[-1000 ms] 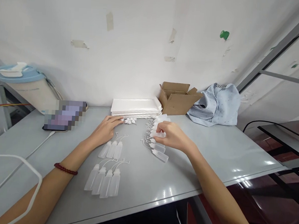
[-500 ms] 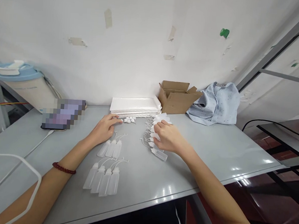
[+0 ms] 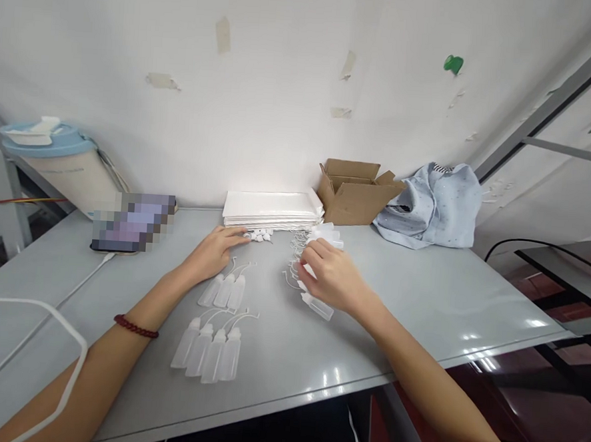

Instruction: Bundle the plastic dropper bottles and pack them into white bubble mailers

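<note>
My left hand (image 3: 216, 253) lies on the table with its fingers stretched out, and the index fingertip reaches a small heap of white tips (image 3: 261, 235). My right hand (image 3: 331, 273) is curled over a column of small translucent plastic bottles, its thumb and fingers closed around one of them. That bottle is mostly hidden by the fingers. At the near end of the column lies another bottle (image 3: 317, 307), just below the right hand. Between my arms are two groups of similar bottles with strap caps: three upper bottles (image 3: 225, 290) and several lower bottles (image 3: 212, 354).
Behind the white tips sits a stack of white padded envelopes (image 3: 271, 206). An open cardboard box (image 3: 359, 201) and a light blue cloth bag (image 3: 434, 206) stand to its right. At left are a phone (image 3: 135, 224) on a cable and a blue-lidded tumbler (image 3: 68, 167).
The whole view has shifted slightly. My right hand's thumb and fingers have drawn closer together over the column of bottles. My left hand keeps its place beside the white tips.
</note>
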Demonstrator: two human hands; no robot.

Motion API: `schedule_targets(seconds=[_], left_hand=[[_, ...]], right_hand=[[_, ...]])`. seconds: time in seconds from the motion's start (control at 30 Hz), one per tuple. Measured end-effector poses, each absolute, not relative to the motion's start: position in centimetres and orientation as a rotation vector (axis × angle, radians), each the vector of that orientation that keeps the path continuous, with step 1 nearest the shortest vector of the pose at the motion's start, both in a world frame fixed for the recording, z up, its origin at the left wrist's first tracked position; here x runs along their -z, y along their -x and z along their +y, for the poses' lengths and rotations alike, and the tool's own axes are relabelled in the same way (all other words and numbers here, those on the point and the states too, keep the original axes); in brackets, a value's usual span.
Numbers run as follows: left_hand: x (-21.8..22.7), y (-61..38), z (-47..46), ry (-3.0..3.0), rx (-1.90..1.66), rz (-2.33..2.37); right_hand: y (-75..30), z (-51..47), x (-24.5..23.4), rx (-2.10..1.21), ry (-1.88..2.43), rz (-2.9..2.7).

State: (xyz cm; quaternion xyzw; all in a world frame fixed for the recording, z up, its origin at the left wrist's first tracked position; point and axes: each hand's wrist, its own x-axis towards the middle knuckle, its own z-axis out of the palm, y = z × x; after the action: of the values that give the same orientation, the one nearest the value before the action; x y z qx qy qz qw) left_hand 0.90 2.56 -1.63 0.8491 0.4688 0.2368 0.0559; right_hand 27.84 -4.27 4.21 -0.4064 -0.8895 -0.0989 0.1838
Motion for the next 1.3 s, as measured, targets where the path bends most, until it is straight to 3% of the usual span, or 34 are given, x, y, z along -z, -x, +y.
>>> schedule_targets(seconds=[0.13, 0.4, 1.3], left_hand=[[1.6, -1.0, 2.6, -2.597, -0.739, 1.396], [0.7, -1.5, 1.8, -2.533, -0.816, 1.369], [-0.8, -2.5, 0.5, -2.389, -0.695, 1.389]], right_hand=[[-25.8, -6.8, -3.7, -0.06, 0.817, -2.574], [-23.5, -10.2, -3.3, -0.355, 0.637, -2.847], [-23.6, -10.1, -3.2, -0.225, 0.739, -2.993]])
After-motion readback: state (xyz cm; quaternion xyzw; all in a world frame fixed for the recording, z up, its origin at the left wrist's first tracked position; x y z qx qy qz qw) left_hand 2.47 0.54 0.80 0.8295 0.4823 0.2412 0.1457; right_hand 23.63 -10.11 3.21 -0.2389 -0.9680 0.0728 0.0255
